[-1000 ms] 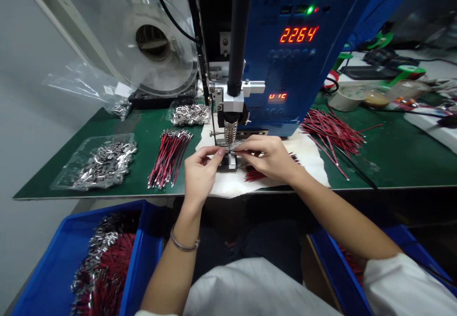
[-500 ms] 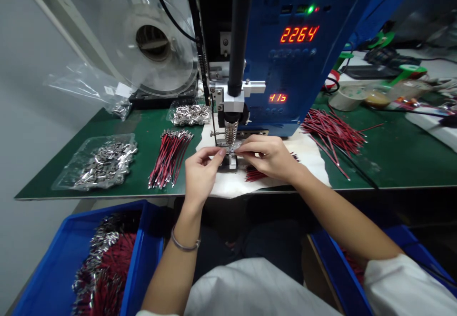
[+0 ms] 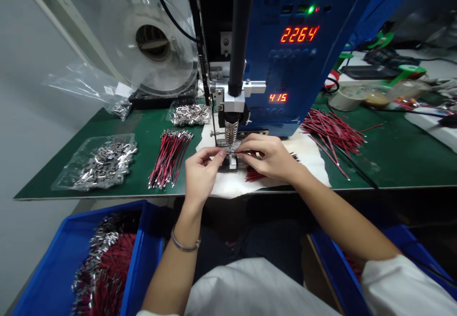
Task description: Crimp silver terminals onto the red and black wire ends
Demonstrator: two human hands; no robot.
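Note:
My left hand (image 3: 202, 171) is closed, thumb and forefinger pinched at the small metal block (image 3: 233, 162) under the spring-wrapped tip (image 3: 231, 133) of the blue machine (image 3: 285, 73). What those fingertips hold is too small to make out. From the other side, my right hand (image 3: 269, 156) pinches a thin dark wire (image 3: 252, 152), its end at the same spot under the tip. Beneath my right hand, a bundle of red and black wires (image 3: 254, 174) lies on a white sheet (image 3: 228, 190).
Left of the machine lie a bundle of wires with metal ends (image 3: 169, 159), a tray of metal connectors (image 3: 107, 161) and a bag of connectors (image 3: 189, 114). Loose red wires (image 3: 333, 130) are heaped at right. Blue bins (image 3: 143, 230) stand below the table edge. A clear reel (image 3: 117, 35) stands behind.
Both hands stay almost still under the machine tip. My right fingers have shifted very slightly, and the dark wire shows a little more clearly between them.

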